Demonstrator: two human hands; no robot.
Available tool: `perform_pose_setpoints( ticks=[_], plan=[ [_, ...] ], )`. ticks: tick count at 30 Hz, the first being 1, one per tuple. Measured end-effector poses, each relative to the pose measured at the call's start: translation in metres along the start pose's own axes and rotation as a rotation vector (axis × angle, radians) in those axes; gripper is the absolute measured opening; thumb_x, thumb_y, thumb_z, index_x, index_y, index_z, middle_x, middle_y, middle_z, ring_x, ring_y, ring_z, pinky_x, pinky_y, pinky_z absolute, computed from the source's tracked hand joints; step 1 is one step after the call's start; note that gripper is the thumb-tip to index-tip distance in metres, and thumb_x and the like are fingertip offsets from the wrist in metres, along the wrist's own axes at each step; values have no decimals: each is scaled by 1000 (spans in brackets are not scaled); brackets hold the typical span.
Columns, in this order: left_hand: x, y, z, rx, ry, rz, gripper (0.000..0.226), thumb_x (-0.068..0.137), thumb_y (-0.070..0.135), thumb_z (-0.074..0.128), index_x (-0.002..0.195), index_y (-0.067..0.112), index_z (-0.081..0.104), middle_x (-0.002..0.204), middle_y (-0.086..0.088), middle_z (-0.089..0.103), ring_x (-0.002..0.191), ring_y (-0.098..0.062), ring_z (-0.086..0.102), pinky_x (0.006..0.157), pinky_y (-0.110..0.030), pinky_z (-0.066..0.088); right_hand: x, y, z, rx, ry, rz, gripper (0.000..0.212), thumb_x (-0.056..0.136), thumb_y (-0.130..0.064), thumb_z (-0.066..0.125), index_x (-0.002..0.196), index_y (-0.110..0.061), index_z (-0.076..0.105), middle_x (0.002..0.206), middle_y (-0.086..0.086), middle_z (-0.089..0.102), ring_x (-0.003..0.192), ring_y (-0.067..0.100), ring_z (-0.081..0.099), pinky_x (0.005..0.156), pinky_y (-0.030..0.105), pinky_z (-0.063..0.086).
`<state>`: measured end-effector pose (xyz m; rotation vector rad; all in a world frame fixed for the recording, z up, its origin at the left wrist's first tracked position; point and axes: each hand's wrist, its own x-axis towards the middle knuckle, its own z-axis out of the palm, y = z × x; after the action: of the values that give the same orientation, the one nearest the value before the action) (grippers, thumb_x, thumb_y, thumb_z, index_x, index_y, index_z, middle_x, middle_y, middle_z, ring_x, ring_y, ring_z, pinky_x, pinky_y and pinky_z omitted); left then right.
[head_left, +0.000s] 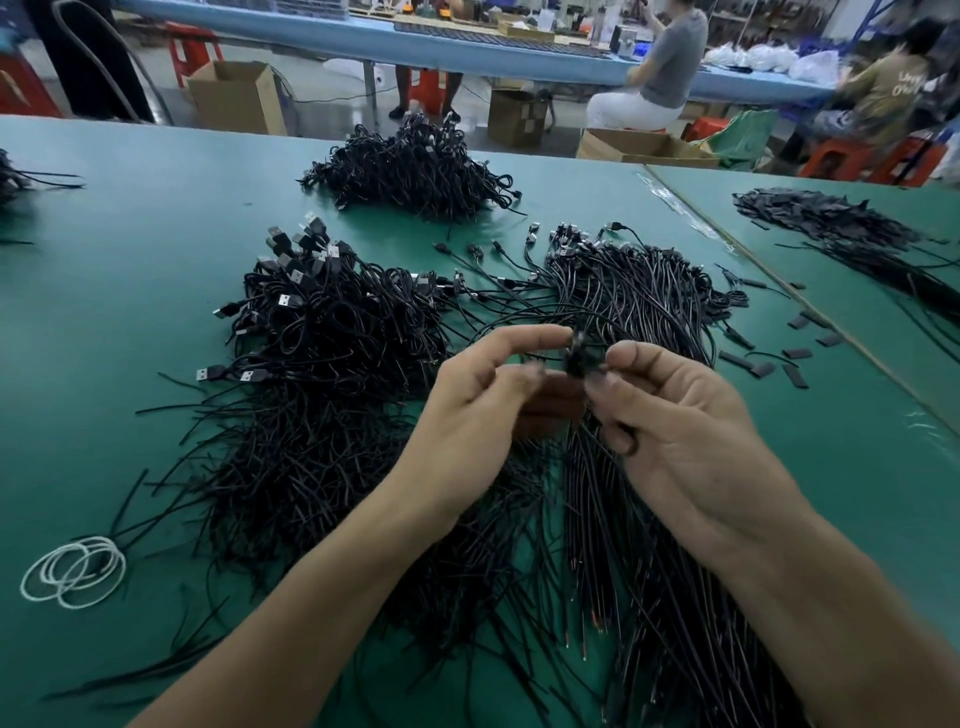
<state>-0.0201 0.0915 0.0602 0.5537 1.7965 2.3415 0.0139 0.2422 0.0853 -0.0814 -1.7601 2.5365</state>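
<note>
Cable end (577, 358), small and black, is pinched between both hands above the green table (130, 312). My left hand (483, 400) closes narrow fingertips on one side and my right hand (675, 415) nips the other. It is too blurred to tell what I'm fitting. With loose cables (639, 291) fanned beneath and cut sleeves (797, 353) waiting at right, I judge most work remains.

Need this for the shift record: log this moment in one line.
left hand: pinches small black part | right hand: pinches it too | beneath: black cables | surface: green table
</note>
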Motion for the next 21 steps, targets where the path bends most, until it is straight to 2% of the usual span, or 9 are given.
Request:
perform_pose_setpoints(
  ticks=[3, 6, 9, 12, 13, 15, 17, 19, 21],
  plan=[
    [1, 5, -1, -153, -3, -82, 35, 96, 37, 38, 108, 25, 69, 101, -10, 76, 94, -20, 71, 82, -35, 53, -2, 3, 0, -105, 11, 19, 20, 58, -20, 78, 75, -22, 67, 73, 0, 66, 55, 2, 51, 46, 13, 38],
    [1, 7, -1, -212, -30, -50, 42, 98, 46, 32, 112, 21, 64, 105, -11, 75, 100, -20, 70, 82, -31, 50, -4, 5, -2, -137, 5, 66, 25, 58, -23, 78, 78, -23, 62, 69, -7, 63, 54, 0, 50, 48, 13, 37],
    [-1, 7, 0, -229, -6, 26, 41, 98, 45, 37, 100, 27, 74, 88, -8, 76, 93, -23, 72, 80, -28, 55, -6, 5, -6, -66, -57, 123, 19, 62, -15, 78, 73, -23, 64, 72, -5, 62, 52, 0, 49, 46, 14, 37],
    [-3, 6, 3, -121, -25, 114, 16, 91, 37, 65, 90, 24, 74, 79, -12, 73, 82, -20, 71, 79, -30, 56, -8, 2, -7, -32, -91, 119, 19, 58, -15, 80, 71, -22, 67, 72, -3, 64, 53, 1, 51, 44, 14, 37],
    [-4, 5, 4, -84, -45, 143, 10, 86, 31, 74, 90, 22, 72, 77, -8, 73, 78, -16, 70, 77, -26, 56, -9, 0, -7, -62, -86, 92, 20, 55, -18, 81, 71, -21, 68, 71, -3, 65, 54, 1, 54, 45, 13, 38],
    [-5, 3, 5, 35, -62, 191, 18, 77, 24, 83, 89, 23, 70, 78, 1, 74, 72, -8, 68, 70, -18, 53, -8, -4, -6, -138, -43, 20, 23, 55, -19, 80, 74, -17, 67, 69, 0, 68, 56, 2, 60, 49, 11, 45],
    [-5, -2, 4, 206, -15, 227, 27, 70, 28, 86, 89, 28, 67, 78, 10, 68, 66, -2, 59, 63, -15, 47, -5, -7, -7, -287, 28, -72, 19, 67, -12, 80, 77, -18, 65, 73, 3, 69, 65, 9, 64, 59, 16, 54],
    [-4, -7, 3, 357, 62, 221, 34, 68, 33, 87, 88, 32, 60, 69, 14, 53, 58, -2, 44, 54, -19, 39, -4, -8, -6, -417, 64, -169, 24, 77, -3, 78, 75, -24, 65, 76, 2, 69, 72, 13, 64, 64, 25, 57],
    [-3, -11, 4, 368, 93, 191, 35, 73, 32, 84, 84, 32, 52, 62, 11, 50, 52, -7, 42, 48, -24, 36, -4, -7, -2, -423, 38, -214, 29, 80, 1, 76, 74, -26, 66, 75, 0, 69, 73, 12, 65, 66, 25, 57]
  ],
)
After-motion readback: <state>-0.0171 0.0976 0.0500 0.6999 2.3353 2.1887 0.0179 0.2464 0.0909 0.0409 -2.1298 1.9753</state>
